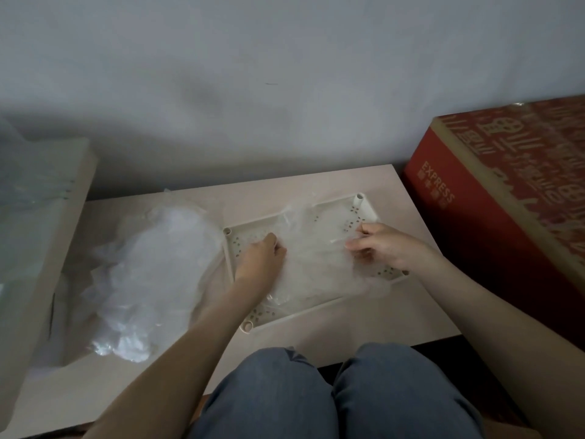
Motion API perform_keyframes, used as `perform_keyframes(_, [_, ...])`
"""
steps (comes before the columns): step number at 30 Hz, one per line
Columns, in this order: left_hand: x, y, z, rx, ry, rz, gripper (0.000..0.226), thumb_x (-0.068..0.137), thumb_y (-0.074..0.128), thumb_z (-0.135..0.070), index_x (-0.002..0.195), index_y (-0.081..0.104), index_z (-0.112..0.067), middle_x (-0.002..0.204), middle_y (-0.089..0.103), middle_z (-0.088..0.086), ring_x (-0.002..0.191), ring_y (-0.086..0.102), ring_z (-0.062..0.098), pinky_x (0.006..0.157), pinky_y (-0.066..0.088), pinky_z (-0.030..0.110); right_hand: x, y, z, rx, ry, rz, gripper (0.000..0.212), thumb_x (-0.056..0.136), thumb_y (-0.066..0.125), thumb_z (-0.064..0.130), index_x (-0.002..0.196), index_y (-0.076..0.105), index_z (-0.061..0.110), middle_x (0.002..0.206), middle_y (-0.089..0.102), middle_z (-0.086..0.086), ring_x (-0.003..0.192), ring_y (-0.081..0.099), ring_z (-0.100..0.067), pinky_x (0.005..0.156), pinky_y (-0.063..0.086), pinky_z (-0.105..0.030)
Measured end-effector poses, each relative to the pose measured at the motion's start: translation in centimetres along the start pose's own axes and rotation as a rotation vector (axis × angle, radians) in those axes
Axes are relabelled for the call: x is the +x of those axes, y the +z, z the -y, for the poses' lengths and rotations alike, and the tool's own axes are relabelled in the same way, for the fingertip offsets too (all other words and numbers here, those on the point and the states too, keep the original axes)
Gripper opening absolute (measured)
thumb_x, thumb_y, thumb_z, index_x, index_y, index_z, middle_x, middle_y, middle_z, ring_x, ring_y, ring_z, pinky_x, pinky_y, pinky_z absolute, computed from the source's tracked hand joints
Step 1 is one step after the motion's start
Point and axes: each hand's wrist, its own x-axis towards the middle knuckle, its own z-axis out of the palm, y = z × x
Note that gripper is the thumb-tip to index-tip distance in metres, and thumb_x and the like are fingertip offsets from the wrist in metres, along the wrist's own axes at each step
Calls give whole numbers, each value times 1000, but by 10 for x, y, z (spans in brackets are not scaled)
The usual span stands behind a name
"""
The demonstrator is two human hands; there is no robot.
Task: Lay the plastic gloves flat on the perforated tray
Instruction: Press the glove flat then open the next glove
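Head — left hand (262, 258), right hand (384, 246) on gloves (316, 270)

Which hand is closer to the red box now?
Right. The right hand pinches the glove at the tray's right end, toward the red box. The left hand holds it at the tray's left end, farther away.

The tray (253, 224) is sitting on the table (395, 305). Some gloves (316, 267) are lying in it. A pile of gloves (158, 274) is lying on the table, just left of the tray. A box (506, 201) is standing right of the table.
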Motion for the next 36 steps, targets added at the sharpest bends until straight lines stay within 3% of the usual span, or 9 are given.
perform_keyframes(8, [-8,4,3,248,100,-146,16,94,42,-16,102,51,-4,106,56,14,103,51,31,85,37,36,7,0,6,136,-20,55,16,94,58,21,92,57,5,76,63,-10,66,61,-19,59,51,-26])
perform_keyframes(12, [-7,7,3,341,146,-186,20,88,48,-11,106,52,-2,108,54,16,102,51,34,87,37,37,8,1,12,329,11,154,22,80,67,35,70,67,16,73,64,-3,74,62,-22,73,48,-31])
perform_keyframes(15, [-6,15,9,367,271,-286,51,66,68,-7,114,52,-2,111,57,20,94,58,39,81,48,43,10,5,16,400,35,170,25,75,67,34,85,60,12,91,61,-7,76,64,-21,56,50,-28])
perform_keyframes(17, [-5,16,14,432,438,-344,76,60,71,-2,130,41,-6,135,45,24,115,53,40,95,43,49,13,10,17,407,20,165,28,76,66,27,100,63,13,104,61,-5,81,65,-17,54,54,-27])
perform_keyframes(21, [-3,15,19,602,867,-443,79,78,41,5,149,12,-14,159,-8,18,148,0,33,117,6,50,19,15,20,533,-61,275,35,81,59,15,117,61,16,105,64,-12,95,65,-25,93,51,-41])
perform_keyframes(24, [-1,17,23,776,966,-397,65,91,27,-1,153,8,-12,159,-4,19,147,0,34,118,4,50,21,14,20,506,-82,314,38,87,54,17,125,58,14,113,57,-12,103,63,-28,100,45,-41])
perform_keyframes(28, [2,22,23,801,919,-256,53,93,33,-14,145,37,-9,157,21,14,143,25,30,116,18,48,22,15,22,529,-79,316,42,87,50,18,129,55,14,120,60,-9,107,62,-26,94,49,-39])
perform_keyframes(31, [4,25,27,697,712,-81,60,95,31,-37,144,37,-2,152,34,16,141,33,29,113,22,46,22,16,25,493,-70,275,50,84,53,17,134,53,18,123,62,-8,114,57,-20,92,46,-35])
perform_keyframes(36, [6,26,29,626,532,96,92,81,-22,-68,151,-3,-11,160,0,11,148,-3,25,120,-4,41,30,22,26,416,-32,158,31,95,52,14,125,56,13,112,66,-6,93,67,-19,66,54,-29])
